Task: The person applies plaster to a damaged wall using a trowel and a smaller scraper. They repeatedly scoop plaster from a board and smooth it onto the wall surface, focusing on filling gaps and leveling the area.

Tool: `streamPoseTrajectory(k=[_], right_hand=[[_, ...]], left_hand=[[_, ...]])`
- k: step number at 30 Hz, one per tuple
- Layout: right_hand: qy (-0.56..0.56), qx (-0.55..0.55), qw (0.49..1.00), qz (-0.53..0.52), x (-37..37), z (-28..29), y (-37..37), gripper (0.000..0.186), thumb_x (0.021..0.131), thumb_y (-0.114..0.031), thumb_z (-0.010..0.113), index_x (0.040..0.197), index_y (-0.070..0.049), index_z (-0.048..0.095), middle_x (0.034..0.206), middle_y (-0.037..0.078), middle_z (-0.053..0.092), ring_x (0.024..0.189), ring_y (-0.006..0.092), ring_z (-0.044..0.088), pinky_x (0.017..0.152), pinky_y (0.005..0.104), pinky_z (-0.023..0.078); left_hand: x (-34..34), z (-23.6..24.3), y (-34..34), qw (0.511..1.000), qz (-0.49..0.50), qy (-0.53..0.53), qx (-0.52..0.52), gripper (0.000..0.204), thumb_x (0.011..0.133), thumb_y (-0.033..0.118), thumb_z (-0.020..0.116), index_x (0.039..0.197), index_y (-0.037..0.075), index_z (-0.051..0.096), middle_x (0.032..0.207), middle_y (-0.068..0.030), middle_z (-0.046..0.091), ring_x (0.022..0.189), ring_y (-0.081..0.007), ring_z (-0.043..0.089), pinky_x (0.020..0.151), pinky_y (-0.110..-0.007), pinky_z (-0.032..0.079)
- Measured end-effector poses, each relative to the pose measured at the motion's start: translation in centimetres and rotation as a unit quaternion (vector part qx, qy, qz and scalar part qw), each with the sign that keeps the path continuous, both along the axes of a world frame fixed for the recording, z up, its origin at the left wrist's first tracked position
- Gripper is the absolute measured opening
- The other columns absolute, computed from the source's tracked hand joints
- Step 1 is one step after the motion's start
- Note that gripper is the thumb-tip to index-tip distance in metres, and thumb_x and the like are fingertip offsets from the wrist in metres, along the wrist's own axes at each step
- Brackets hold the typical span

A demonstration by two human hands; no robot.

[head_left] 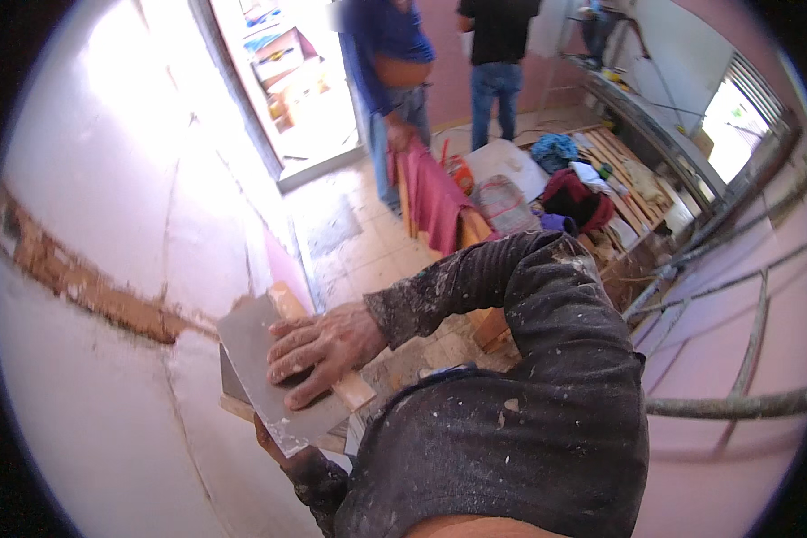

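My right hand (pixel 325 351) lies across a wide grey filling blade (pixel 249 334) with a wooden strip along its edge. Its fingers press on the flat face and the palm closes over the wooden strip. Below it shows part of a second grey blade (pixel 230 380), also edged in wood. My left hand (pixel 273 444) comes up under the two blades from the lower side and seems to hold the lower one; most of its fingers are hidden. Whitish smears mark the upper blade's corner. Just left of the blades is the white wall (pixel 90 368).
A rough brown channel (pixel 85 282) is cut into the wall. A person in blue (pixel 403 99) stands by the bright doorway, near a maroon cloth (pixel 430 197); another person (pixel 498 72) stands behind. Clothes (pixel 574 197) and planks are piled ahead. Metal scaffolding (pixel 735 408) stands right.
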State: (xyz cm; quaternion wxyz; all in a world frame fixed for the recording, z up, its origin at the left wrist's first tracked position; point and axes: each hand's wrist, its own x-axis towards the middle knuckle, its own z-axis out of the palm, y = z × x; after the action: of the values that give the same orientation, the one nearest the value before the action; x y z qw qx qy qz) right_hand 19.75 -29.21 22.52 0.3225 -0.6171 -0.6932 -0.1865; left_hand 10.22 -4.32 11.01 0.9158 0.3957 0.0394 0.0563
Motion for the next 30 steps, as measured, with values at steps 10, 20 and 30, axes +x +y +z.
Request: streamPoseTrajectory(k=[10, 20, 30], right_hand=[[0.027, -0.077, 0.96, -0.267, 3.6, -5.2, -11.8, 0.062, 0.073, -0.002, 0.063, 0.13, -0.022, 0.054, 0.129, 0.014, 0.052, 0.125, 0.0324, 0.048, 0.101, 0.0499, 0.038], [0.575, 0.4, 0.623, -0.349, 3.5, -15.4, -23.5, 0.023, 0.092, -0.022, 0.063, 0.109, -0.006, 0.061, 0.096, 0.002, 0.064, 0.078, 0.0099, 0.06, 0.064, 0.0273, 0.049], [0.55, 0.322, 0.656, -0.405, 9.6, -8.8, -26.6, 0.031, 0.09, -0.028, 0.067, 0.106, -0.003, 0.059, 0.093, 0.004, 0.061, 0.082, 0.0165, 0.062, 0.072, 0.0303, 0.05]], left_hand=[[7.8, 1.0, -6.8, 0.975, -0.203, 0.05, -0.081, 0.048, 0.085, 0.027, 0.061, 0.126, 0.003, 0.052, 0.117, -0.013, 0.062, 0.105, -0.0286, 0.06, 0.093, -0.043, 0.05], [15.4, 1.0, -15.9, 0.983, -0.137, 0.058, -0.106, 0.042, 0.091, 0.027, 0.058, 0.124, 0.003, 0.054, 0.12, -0.0135, 0.06, 0.109, -0.0293, 0.059, 0.096, -0.044, 0.047], [28.2, -1.2, -26.4, 0.963, -0.231, 0.107, -0.089, 0.026, 0.09, 0.017, 0.06, 0.111, 0.002, 0.06, 0.108, -0.0114, 0.065, 0.099, -0.0266, 0.063, 0.091, -0.042, 0.052]])
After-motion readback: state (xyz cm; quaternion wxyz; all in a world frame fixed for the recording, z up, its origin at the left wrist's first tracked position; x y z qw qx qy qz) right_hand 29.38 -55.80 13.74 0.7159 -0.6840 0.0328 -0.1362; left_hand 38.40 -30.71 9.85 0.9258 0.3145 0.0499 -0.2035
